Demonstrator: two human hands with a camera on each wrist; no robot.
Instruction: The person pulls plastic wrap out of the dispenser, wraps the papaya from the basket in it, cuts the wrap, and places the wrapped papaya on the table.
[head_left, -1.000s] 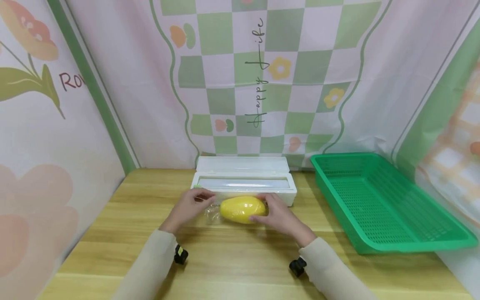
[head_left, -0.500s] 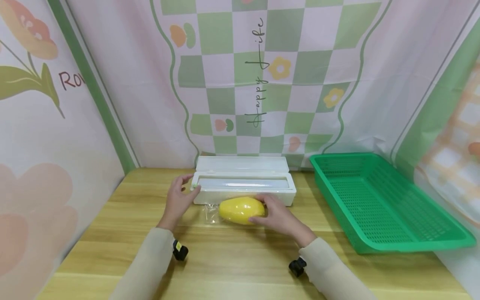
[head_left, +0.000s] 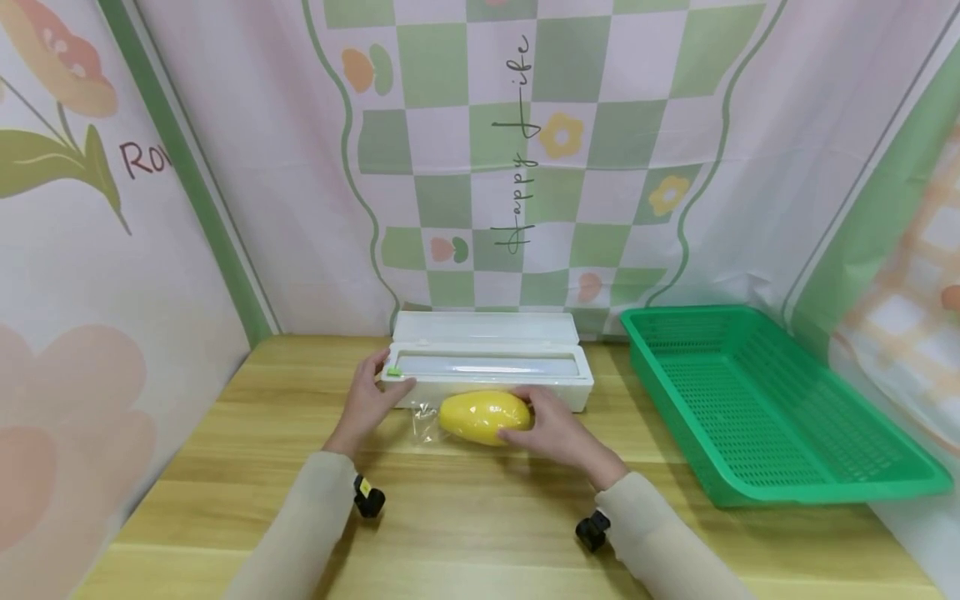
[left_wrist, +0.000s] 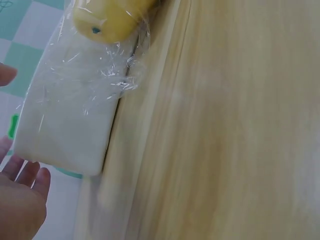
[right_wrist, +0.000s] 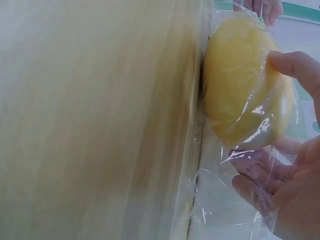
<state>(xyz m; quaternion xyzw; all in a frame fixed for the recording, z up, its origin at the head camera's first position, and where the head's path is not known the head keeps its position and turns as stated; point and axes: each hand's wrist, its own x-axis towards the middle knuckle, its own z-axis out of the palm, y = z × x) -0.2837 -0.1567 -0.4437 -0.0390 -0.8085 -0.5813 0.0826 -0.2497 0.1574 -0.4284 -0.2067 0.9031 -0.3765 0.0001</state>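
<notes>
A yellow, mango-like fruit [head_left: 480, 417] in clear cling film lies against the front of an open white cling film box [head_left: 491, 396]. My right hand [head_left: 555, 429] holds the fruit's right end, thumb on the near side and fingers round the far side; film drapes over those fingers in the right wrist view. Loose film [left_wrist: 107, 82] sticks out past the fruit's left end. My left hand [head_left: 367, 404] is at the box's left end, fingertips close against the end wall and thumb raised over the front edge. Beside it is a small green slider [head_left: 393, 372] on the box.
A green perforated basket [head_left: 675, 425] stands on the right of the wooden table [head_left: 465, 525]. The box's lid [head_left: 487, 327] is raised at the back, near a checked curtain [head_left: 498, 192]. Another curtain hangs on the left.
My left hand left the film at the fruit's left end, moved out to the box's left end, then shifted slightly right. My right hand has stayed on the fruit.
</notes>
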